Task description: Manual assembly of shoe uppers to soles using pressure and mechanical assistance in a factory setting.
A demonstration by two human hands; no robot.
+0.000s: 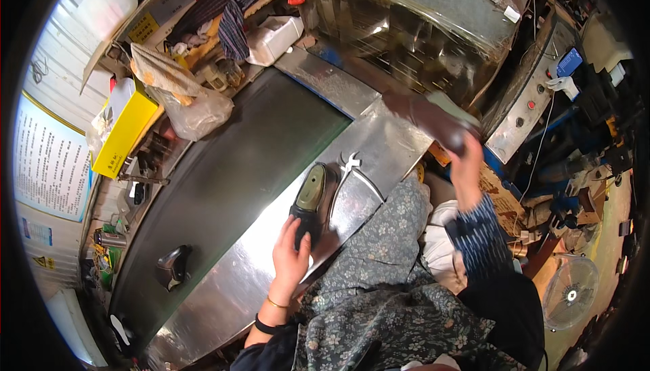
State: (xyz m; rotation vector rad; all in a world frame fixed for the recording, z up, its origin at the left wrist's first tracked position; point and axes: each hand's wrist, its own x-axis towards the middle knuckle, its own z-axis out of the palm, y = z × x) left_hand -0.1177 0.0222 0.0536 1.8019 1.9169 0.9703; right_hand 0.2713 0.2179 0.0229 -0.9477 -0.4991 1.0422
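Observation:
My left hand (291, 254) is closed around the near end of a black shoe (308, 227) on the metal worktop, thumb on one side and fingers on the other. A greenish shoe last (312, 187) fills the shoe's opening. Out to the right, my right hand (466, 171) grips one end of a brown shoe (437, 122), held up over the worktop's far right corner and smeared by motion. Metal pincers (352, 162) lie on the worktop just right of the black shoe, their handles spread.
A dark conveyor belt (250, 141) runs along the worktop's left, carrying another black shoe (174, 267) and a white sole-shaped piece (120, 329). Beyond stands a machine with a transparent cover (379, 26). A control panel (525, 103) is at right, a fan (572, 294) lower right.

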